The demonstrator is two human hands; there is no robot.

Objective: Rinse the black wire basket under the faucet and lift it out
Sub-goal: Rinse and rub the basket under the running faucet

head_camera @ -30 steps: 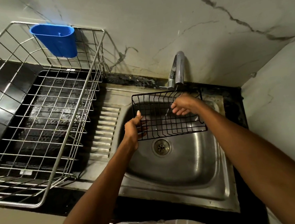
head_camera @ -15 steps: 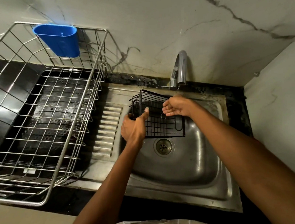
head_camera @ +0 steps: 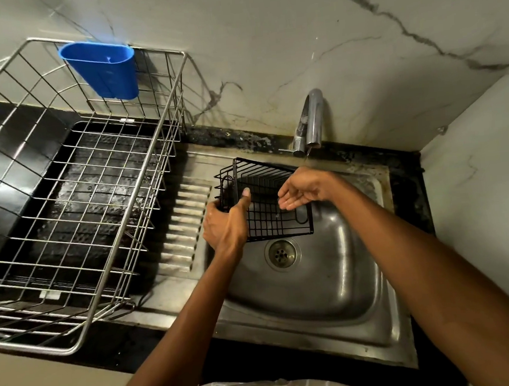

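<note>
My left hand is clamped on the near left corner of the basket, thumb laid over the rim and fingers wrapped beneath, holding it tilted above the sink. My right hand hangs loose and half spread just beside it, fingers lightly curled over the basket's far right edge; I cannot tell whether they touch the wire. A thin stream falls from the faucet, behind my right hand, and seems to land on that wrist more than on the basket. Just below my hands is the drain. To the left of my left hand stands the rack, with a blue cup hung on its far side.

I judge the rinse is underway, not finished: the basket is wet-side up in the bowl, off the bottom. Still left: turn it through the water, then lift it clear.
</note>
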